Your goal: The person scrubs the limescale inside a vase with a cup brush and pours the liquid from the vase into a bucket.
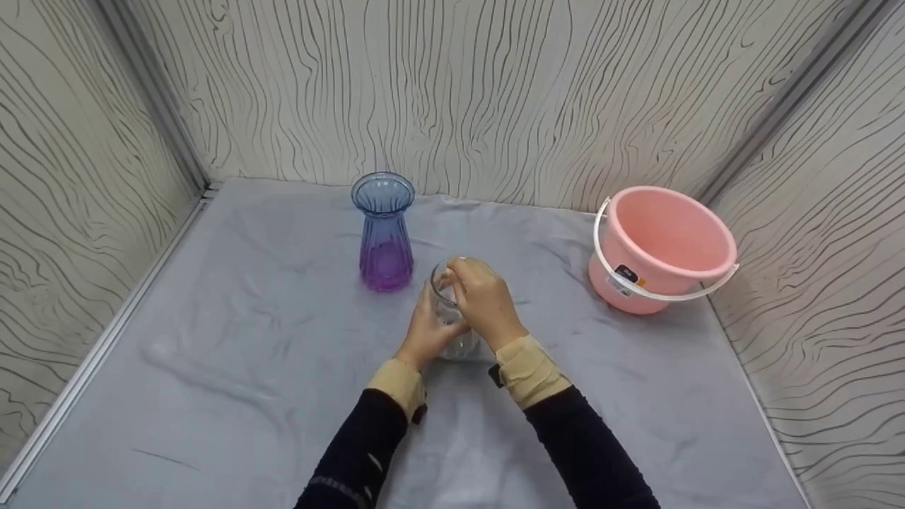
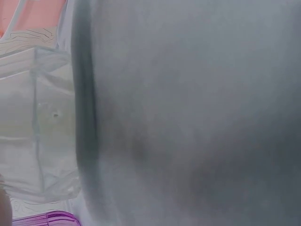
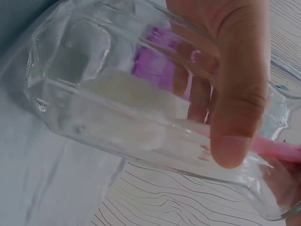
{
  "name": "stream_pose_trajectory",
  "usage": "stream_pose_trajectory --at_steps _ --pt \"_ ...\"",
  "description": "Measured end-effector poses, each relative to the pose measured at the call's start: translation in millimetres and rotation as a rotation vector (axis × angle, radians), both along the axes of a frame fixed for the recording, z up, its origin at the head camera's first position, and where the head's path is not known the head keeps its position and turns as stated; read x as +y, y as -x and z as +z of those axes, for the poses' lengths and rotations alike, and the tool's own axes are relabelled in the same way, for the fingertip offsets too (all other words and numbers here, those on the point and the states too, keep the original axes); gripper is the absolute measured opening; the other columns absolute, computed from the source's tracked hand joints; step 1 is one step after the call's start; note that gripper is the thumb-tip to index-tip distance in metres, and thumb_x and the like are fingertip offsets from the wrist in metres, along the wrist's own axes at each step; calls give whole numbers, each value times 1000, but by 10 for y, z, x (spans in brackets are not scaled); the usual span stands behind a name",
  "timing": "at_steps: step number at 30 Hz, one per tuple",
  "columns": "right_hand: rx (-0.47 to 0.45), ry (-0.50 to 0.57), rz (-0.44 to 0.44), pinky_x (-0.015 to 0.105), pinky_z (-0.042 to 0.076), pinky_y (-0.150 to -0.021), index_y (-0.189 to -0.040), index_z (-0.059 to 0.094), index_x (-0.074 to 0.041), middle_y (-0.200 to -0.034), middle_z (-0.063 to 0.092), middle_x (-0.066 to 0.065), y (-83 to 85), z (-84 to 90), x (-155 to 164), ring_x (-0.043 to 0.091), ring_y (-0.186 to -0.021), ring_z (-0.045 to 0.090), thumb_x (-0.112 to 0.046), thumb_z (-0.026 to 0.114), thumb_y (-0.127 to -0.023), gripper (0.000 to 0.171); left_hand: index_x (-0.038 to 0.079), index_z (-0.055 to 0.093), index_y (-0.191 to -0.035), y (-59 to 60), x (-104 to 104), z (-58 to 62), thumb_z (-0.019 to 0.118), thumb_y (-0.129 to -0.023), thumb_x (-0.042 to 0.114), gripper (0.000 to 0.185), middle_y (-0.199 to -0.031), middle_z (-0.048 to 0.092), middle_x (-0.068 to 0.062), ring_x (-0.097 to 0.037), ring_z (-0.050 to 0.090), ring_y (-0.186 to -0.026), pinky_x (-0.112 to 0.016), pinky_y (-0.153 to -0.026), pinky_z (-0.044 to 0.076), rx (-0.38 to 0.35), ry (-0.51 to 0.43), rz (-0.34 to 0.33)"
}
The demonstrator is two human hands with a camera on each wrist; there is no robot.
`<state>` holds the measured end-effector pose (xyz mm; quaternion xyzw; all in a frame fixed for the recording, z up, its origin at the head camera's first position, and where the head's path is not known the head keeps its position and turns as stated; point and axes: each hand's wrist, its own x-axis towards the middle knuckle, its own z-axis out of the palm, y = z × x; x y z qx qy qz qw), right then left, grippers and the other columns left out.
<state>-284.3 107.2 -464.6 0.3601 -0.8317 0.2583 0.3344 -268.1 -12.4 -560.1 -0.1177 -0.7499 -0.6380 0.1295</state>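
A clear glass vase is at the centre of the frame; inside it, the right wrist view shows a whitish, soft-looking lump and a pink handle. The left hand grips the vase's side; the right hand, curled above its mouth, grips the handle. A blue-to-purple vase stands upper left of centre, a pink bucket upper right.

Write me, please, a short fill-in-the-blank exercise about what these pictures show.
The left hand holds a clear faceted glass vase containing a white-headed brush whose handle is coloured ____.
The tall ribbed glass vase shades from a blue rim to a ____ base.
In the head view, the pink plastic bucket stands to the ____ of both vases.
Missing: pink; purple; right.
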Motion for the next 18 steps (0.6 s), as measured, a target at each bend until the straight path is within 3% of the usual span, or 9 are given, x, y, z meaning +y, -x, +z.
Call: stream_pose_trajectory --at_steps 14,18 --pt "-143 -11 0 43 57 -73 -96 66 -2 -89 70 11 -20 64 -4 29 -81 67 -8 62 -100 8 7 35 -152 14 -8 -14 87 -80 15 89 -147 50 -18 -33 45 -138 -54 -113 37 40 3 -9" --pt "-175 2 -2 42 58 -72 -100 68 -1 -92 73 13 -26 84 4 29 -79 68 -10 62 -101 11 9 34 -153 5 0 -1 87 -80 13 89 -148 49 -15 -31 43 -139 -53 -115 34 20 -9 -17"
